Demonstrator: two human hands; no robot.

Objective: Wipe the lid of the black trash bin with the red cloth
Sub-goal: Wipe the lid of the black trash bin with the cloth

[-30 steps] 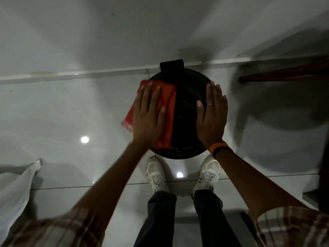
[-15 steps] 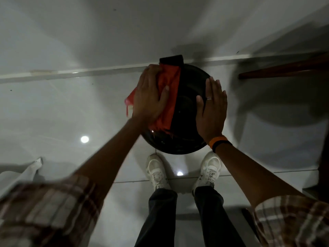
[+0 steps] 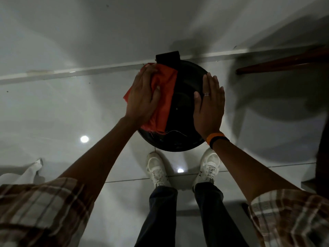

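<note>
The round black trash bin lid (image 3: 183, 111) lies directly below me, its hinge block (image 3: 167, 58) at the far side by the wall. A red cloth (image 3: 164, 97) is spread over the lid's left half, with loose threads trailing at its near edge. My left hand (image 3: 143, 96) lies flat on the cloth and presses it onto the lid. My right hand (image 3: 209, 106) rests flat on the lid's right side, fingers together, holding nothing. A ring and an orange and black wristband (image 3: 216, 138) are on that hand and wrist.
The bin stands on a glossy white tiled floor (image 3: 62, 113) against the wall's white skirting (image 3: 89, 70). My white shoes (image 3: 157, 169) stand just in front of the bin. A dark wooden piece (image 3: 284, 62) juts in at right. White fabric (image 3: 19, 174) lies at left.
My left hand slid the red cloth from the lid's near left part up toward the hinge. The right hand stayed put on the right side.
</note>
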